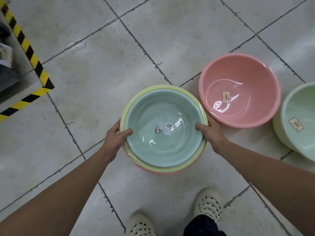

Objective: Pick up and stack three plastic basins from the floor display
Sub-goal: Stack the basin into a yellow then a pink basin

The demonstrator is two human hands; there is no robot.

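Underfoot, glossy grey tiles [95,68] surround the stacked basins [170,147].

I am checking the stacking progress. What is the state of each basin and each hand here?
blue basin: nested on top.
yellow basin: nested in the middle.
lower pink basin: lowest, barely visible.
left hand: grips the nested rims.
right hand: grips the opposite side.
loose pink basin: upright, unstacked.
pale green basin: unstacked, partly out of frame.
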